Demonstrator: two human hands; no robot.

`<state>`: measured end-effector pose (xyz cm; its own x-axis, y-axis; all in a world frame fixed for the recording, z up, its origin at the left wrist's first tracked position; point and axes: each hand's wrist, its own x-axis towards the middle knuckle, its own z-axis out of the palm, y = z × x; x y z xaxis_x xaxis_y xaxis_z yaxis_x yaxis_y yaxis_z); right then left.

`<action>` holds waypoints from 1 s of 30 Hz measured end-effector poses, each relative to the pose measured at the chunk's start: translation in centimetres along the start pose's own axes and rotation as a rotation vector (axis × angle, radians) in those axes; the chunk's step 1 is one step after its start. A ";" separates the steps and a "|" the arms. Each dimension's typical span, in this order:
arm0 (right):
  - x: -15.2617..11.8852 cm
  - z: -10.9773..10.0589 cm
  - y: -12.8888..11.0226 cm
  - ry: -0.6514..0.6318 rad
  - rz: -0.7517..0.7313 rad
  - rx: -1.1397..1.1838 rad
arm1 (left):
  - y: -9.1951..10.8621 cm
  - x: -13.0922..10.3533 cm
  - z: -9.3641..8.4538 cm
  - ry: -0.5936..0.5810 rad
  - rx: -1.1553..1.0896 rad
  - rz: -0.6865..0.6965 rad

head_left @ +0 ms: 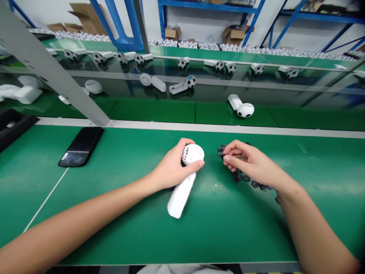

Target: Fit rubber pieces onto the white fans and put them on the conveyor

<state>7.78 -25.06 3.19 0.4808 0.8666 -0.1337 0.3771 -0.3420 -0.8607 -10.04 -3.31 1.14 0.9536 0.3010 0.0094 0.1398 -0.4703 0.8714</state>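
Note:
My left hand (pixel 178 165) is wrapped round the round, vented head of a white handheld fan (pixel 180 199), whose handle slants down toward me on the green bench. Thumb and fingers lie on either side of the head. To the right, my right hand (pixel 246 161) has its fingertips pinched together at a small black piece (pixel 221 151). More small black pieces (pixel 256 184) lie scattered under and beside that hand, and the palm and wrist hide some of them.
A black phone (pixel 81 146) with a white cable lies at left on the bench (pixel 128 236). Beyond a pale rail (pixel 159 125), several football-patterned fans (pixel 245 109) rest on a lower green and glassy surface. A grey metal post (pixel 57 64) rises at left.

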 end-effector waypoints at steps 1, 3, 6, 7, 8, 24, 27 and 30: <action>0.0 0.5 -0.3 0.005 -0.003 0.096 | -0.1 0.2 0.0 0.024 0.117 0.044; 0.1 1.7 -0.8 0.019 -0.005 0.224 | -0.4 0.6 0.2 0.043 0.268 0.119; 0.3 3.2 -1.1 0.034 0.003 0.316 | -0.6 0.6 0.6 0.054 0.336 0.236; 0.3 3.7 -1.1 0.037 0.006 0.334 | -0.5 0.5 0.7 0.071 0.338 0.292; 0.3 4.0 -1.1 0.043 0.007 0.349 | -0.4 0.3 0.7 0.090 0.331 0.353; 0.0 5.5 -2.1 0.006 -0.043 0.302 | -0.5 -0.3 0.4 0.163 0.240 0.558; 0.0 5.5 -2.2 -0.014 -0.037 0.329 | -0.5 -0.5 0.6 0.171 0.303 0.606; 0.0 5.6 -2.1 -0.027 -0.037 0.347 | -0.4 -0.5 0.8 0.220 0.353 0.658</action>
<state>2.55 -22.30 2.28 0.4487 0.8871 -0.1078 0.1002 -0.1698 -0.9804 -10.33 -3.92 0.35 0.8002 0.0092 0.5997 -0.3241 -0.8347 0.4453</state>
